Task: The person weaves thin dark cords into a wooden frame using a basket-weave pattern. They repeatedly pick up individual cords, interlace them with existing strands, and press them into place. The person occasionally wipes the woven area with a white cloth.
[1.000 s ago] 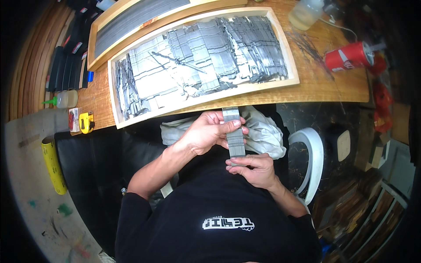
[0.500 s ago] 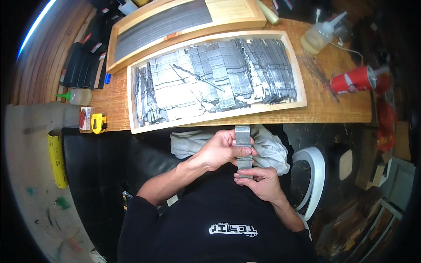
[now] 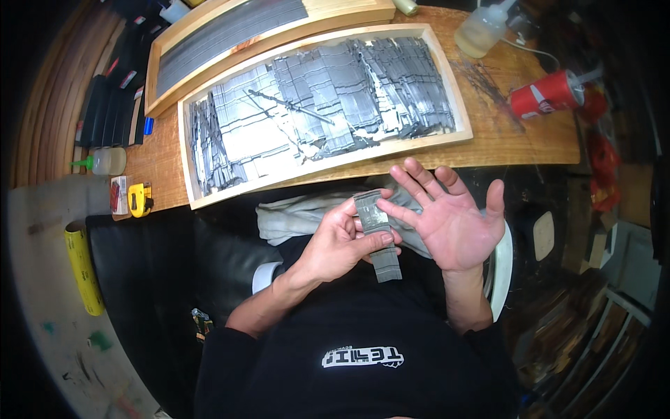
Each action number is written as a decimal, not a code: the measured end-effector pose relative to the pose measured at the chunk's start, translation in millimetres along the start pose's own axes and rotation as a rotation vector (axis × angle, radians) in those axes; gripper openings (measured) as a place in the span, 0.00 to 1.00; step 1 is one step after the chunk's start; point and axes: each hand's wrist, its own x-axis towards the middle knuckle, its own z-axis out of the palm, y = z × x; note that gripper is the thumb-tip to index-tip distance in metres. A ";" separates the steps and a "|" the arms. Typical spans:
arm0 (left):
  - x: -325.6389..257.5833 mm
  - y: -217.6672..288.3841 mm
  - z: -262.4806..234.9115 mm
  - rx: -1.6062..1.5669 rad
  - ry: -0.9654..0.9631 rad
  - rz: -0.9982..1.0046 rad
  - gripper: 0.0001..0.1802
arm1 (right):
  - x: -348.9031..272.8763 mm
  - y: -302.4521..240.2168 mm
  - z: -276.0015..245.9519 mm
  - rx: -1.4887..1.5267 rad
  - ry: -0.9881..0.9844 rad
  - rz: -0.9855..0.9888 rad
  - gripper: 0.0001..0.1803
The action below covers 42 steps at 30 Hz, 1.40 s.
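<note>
My left hand (image 3: 338,244) is closed on a flat grey piece made of narrow slats lying side by side (image 3: 385,263), its thumb pressed across the face. A pale, shiny patch shows on the upper part of the piece. To the right, my right hand (image 3: 453,234) is open, palm up and fingers spread, with nothing in it. One of its fingers reaches to the piece's edge; whether it touches cannot be told. Beyond both hands, a shallow wooden tray (image 3: 450,84) holds many similar thin grey strips (image 3: 300,91), a few lying loose across the others.
Behind the tray stands a second wooden frame (image 3: 349,12) with a grey panel. On the wooden table (image 3: 516,150) are a red can (image 3: 541,99), a squeeze bottle (image 3: 481,31), a green-tipped bottle (image 3: 109,161) and a yellow tape measure (image 3: 141,200). A pale cloth (image 3: 293,216) lies below the table edge.
My right hand has let go of the grey slatted piece and opened, moving up and right. The piece, still in my left hand, has tilted. The whole view has shifted slightly.
</note>
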 end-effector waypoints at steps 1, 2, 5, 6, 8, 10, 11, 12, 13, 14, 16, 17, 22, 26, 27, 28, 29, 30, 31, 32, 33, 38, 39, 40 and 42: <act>-0.7 0.3 -0.4 0.005 0.002 -0.012 0.34 | -0.1 0.6 -0.4 0.001 0.003 -0.012 0.45; -1.0 0.3 -0.4 0.009 0.003 -0.024 0.34 | -0.1 1.3 0.1 -0.004 0.005 -0.012 0.45; -2.5 0.8 -0.7 0.031 -0.007 -0.039 0.34 | -0.6 2.1 2.6 -0.009 0.011 -0.019 0.44; -2.8 0.7 -0.8 0.040 -0.012 -0.040 0.33 | 0.5 3.6 3.0 -0.001 0.013 -0.020 0.44; -4.3 -2.1 -1.0 0.018 -0.031 -0.037 0.32 | 2.3 3.7 2.0 0.013 0.009 -0.022 0.44; -5.0 -2.5 -1.4 0.013 -0.040 -0.036 0.32 | 3.5 2.2 -0.4 0.029 -0.001 -0.025 0.44; -4.5 -1.2 -1.9 0.019 -0.041 -0.038 0.32 | 2.8 0.2 0.7 0.020 -0.007 -0.018 0.44; -4.2 0.2 -2.2 0.025 -0.041 -0.039 0.32 | 1.6 -2.8 2.8 0.012 -0.014 -0.011 0.44; -4.6 1.7 -1.8 0.009 -0.042 -0.047 0.32 | 1.1 -3.6 3.1 0.006 -0.023 -0.003 0.44; -5.0 3.7 -0.6 -0.007 -0.042 -0.056 0.32 | 2.4 -1.2 2.7 0.016 -0.023 0.011 0.44; -4.6 4.8 0.0 -0.024 -0.054 -0.073 0.32 | 5.1 4.6 2.5 0.034 -0.017 0.040 0.44; -3.8 4.7 -0.3 -0.024 -0.066 -0.082 0.32 | 5.0 4.1 2.4 0.036 -0.027 0.036 0.44; -5.0 6.1 -1.4 -0.028 -0.076 -0.129 0.32 | 4.4 5.4 0.8 0.052 -0.042 0.042 0.44; -3.2 5.0 0.5 -0.042 -0.085 -0.158 0.32 | 7.2 8.2 -0.6 0.016 -0.007 -0.049 0.40; -3.1 5.1 -0.3 -0.039 -0.086 -0.163 0.32 | 6.7 6.3 3.6 -0.035 0.029 -0.105 0.36; -3.0 6.4 -0.8 -0.044 -0.081 -0.170 0.32 | 5.4 5.3 6.0 -0.084 0.065 -0.161 0.32; -2.8 8.4 -1.3 -0.049 -0.077 -0.177 0.31 | 1.5 5.2 3.8 -0.366 0.136 -0.118 0.26; -2.8 9.6 -2.0 -0.054 -0.074 -0.185 0.31 | -3.8 5.2 -0.5 -0.647 0.207 -0.072 0.21; -3.1 8.6 -2.7 -0.037 -0.075 -0.188 0.30 | -2.4 5.5 2.6 -0.927 0.276 -0.024 0.16; -3.4 6.6 -3.8 -0.020 -0.077 -0.191 0.29 | 3.0 16.4 10.7 -1.063 0.310 -0.131 0.13; -3.2 4.2 -4.8 -0.003 -0.077 -0.194 0.28 | 8.0 13.2 14.9 -1.401 0.263 -0.040 0.17; 2.1 -6.9 -4.8 0.068 -0.180 -0.194 0.25 | 17.6 15.5 -6.4 -1.302 0.146 0.139 0.09; 2.1 -7.5 -4.5 0.075 -0.179 -0.201 0.24 | 18.7 17.3 -7.2 -1.196 0.187 0.165 0.07; 2.6 -6.7 -4.4 0.072 -0.190 -0.200 0.24 | 19.7 20.7 -9.2 -1.117 0.269 0.107 0.05; 4.2 -2.8 -3.5 0.065 -0.213 -0.198 0.23 | 16.1 20.3 -8.5 -1.085 0.449 0.129 0.10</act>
